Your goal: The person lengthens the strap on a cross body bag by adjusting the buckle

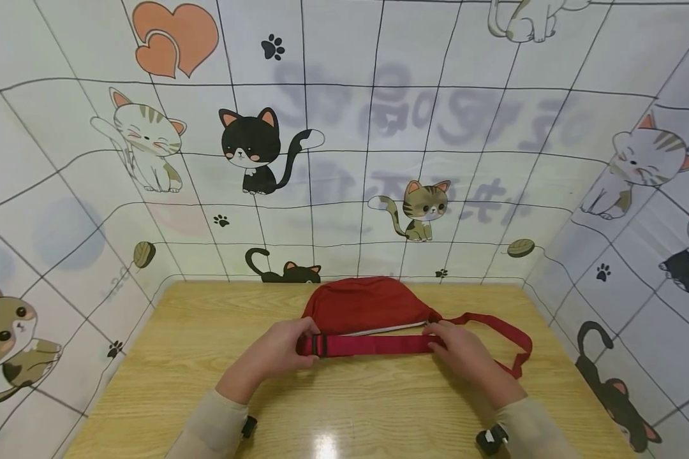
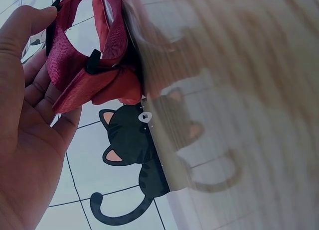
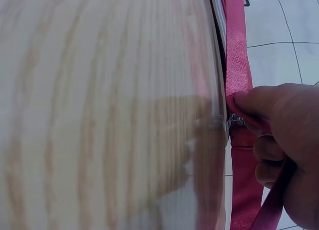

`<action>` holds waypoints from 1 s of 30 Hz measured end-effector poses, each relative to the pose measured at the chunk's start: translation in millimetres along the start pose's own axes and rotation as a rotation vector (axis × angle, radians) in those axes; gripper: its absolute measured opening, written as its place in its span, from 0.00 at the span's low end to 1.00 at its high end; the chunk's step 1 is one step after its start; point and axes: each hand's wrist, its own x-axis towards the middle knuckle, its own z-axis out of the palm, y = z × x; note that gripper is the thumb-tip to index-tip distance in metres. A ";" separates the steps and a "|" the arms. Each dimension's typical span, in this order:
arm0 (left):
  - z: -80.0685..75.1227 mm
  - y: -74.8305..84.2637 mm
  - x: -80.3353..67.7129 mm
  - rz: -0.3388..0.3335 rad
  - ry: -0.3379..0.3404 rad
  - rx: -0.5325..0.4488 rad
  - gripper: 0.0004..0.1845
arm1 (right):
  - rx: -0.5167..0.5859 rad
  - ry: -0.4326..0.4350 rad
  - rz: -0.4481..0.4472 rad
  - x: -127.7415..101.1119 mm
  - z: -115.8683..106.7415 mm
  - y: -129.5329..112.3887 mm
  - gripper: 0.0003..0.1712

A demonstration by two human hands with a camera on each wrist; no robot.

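Note:
A red waist bag [image 1: 367, 305] lies on the table with its zipper edge toward me. Its crimson strap [image 1: 373, 345] is stretched in front of the bag between both hands. At the left end, my left hand [image 1: 284, 347] pinches the strap beside a black slider buckle [image 1: 319, 345]; the left wrist view shows the strap [image 2: 75, 73] looped there, with the thumb on the buckle. My right hand [image 1: 465, 354] pinches the strap's other end between thumb and fingers, close to the bag's right corner. From that corner a loose length of strap [image 1: 513, 333] loops out to the right.
The wooden table [image 1: 356, 405] runs up to a white sheet [image 1: 344, 140] with grid lines and cartoon cats, which stands at the back and both sides. Small black devices [image 1: 492, 440] are worn at the wrists over beige sleeves [image 1: 212, 427].

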 end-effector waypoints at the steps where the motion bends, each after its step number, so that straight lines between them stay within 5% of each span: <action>1: 0.0 0.3 0.2 -0.001 -0.001 0.001 0.22 | -0.001 -0.005 0.005 0.0 -0.3 0.1 0.14; 9: 0.5 2.0 0.7 0.006 0.004 -0.024 0.22 | 0.026 -0.021 0.015 -1.4 3.2 -2.7 0.14; 15: 2.6 1.5 1.3 0.034 0.024 0.000 0.23 | 0.060 0.030 -0.070 1.6 10.7 -20.2 0.21; 21: 3.4 2.4 1.5 0.023 0.022 -0.008 0.23 | 0.082 0.141 -0.246 13.9 17.3 -65.4 0.22; 26: 3.2 3.6 1.6 0.032 0.032 -0.013 0.22 | 0.142 0.120 -0.370 30.1 25.3 -114.0 0.23; 30: 2.6 3.3 1.4 0.044 0.034 -0.020 0.22 | 0.124 0.099 -0.387 43.8 33.0 -142.6 0.25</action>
